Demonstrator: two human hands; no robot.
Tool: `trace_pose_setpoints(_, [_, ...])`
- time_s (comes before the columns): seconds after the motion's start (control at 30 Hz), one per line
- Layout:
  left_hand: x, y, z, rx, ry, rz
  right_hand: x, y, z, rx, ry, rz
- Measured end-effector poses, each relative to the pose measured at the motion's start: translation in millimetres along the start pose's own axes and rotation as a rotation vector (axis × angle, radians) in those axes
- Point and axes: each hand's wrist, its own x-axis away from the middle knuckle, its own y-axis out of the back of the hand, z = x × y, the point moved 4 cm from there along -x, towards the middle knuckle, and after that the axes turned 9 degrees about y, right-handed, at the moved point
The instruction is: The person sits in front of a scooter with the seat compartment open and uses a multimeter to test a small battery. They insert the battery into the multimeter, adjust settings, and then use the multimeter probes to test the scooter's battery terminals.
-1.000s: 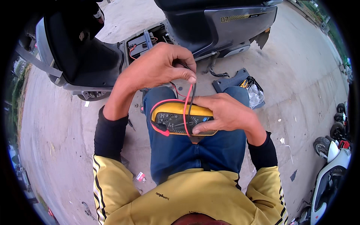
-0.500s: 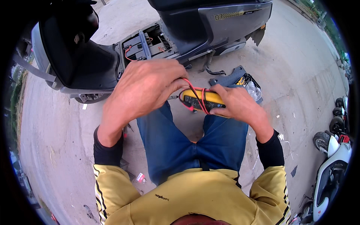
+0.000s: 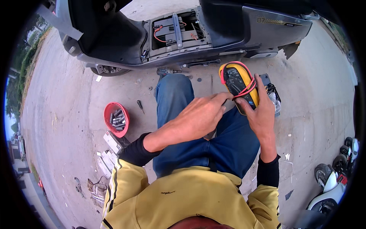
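Note:
Over my right knee, my right hand (image 3: 261,113) grips a yellow multimeter (image 3: 237,82) by its lower right side, thumb on the front. The meter is tilted, its black face with the dial up. A red test lead (image 3: 249,72) loops round its body and top. My left hand (image 3: 202,117) reaches across from the left, its fingertips pinched on the red lead at the meter's left edge. The lead's ends are hidden by the fingers. Beyond my knees stands a grey scooter (image 3: 244,36) with its floor compartment (image 3: 198,38) uncovered, showing grey blocks, a metal strap and orange-red wires.
A power drill (image 3: 164,71) lies beyond my left knee. A red bowl (image 3: 127,126) of metal sockets and a screwdriver (image 3: 140,105) are on the ground to my left, with pale boxes (image 3: 110,142) nearer. Tools and clear plastic (image 3: 276,101) lie right. Another scooter (image 3: 331,191) stands far right.
The multimeter has turned from lying sideways to more upright. My left hand has come from beyond the meter's left end down to its lower left edge. The whole view has shifted.

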Motion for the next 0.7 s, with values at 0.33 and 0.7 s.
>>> trace_pose_setpoints(0.33, [-2.7,-65.2,26.0,1.288,0.239,0.327,72.7,-55.0,-12.7,-0.568,-0.278,0.111])
trace_pose_setpoints(0.7, [24.1,-68.2,20.1,0.056,-0.191,0.123,142.2,-120.2,-58.1,-1.556,-0.791,0.152])
